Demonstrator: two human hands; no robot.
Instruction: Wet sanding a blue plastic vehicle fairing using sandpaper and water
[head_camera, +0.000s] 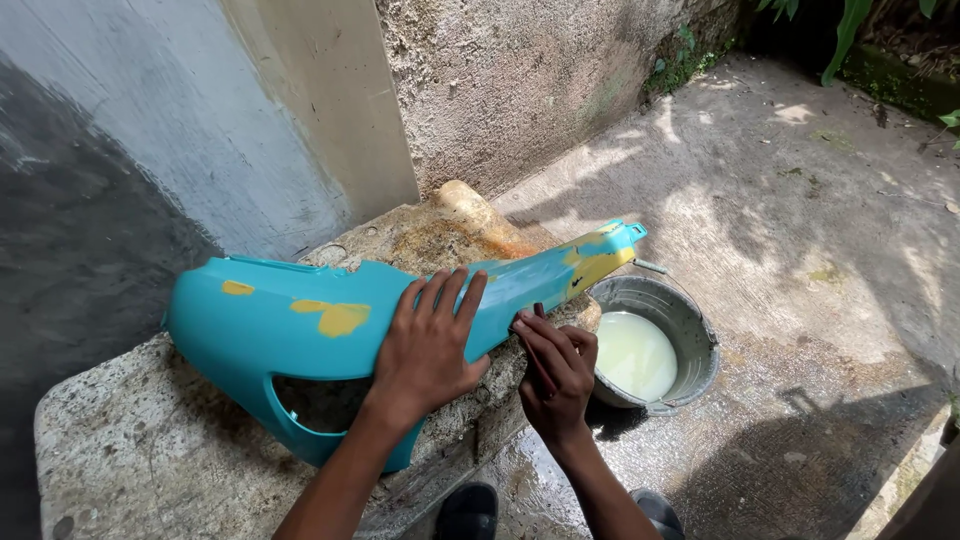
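Head view: left hand (428, 345) spread flat, fingers released, pressing turquoise motorcycle panel (300, 320) lying across rough stone tabletop (150, 460), right hand (556, 372) pinching dark sanding sheet (538, 350) against panel's lower edge, beside metal bucket (690, 330) of milky water

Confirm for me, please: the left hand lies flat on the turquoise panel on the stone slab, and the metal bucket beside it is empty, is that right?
Not quite. The head view shows the metal bucket holds a pale, milky liquid, so it is not empty. The rest stands: the left hand lies flat on the turquoise panel, which rests on the stone slab.
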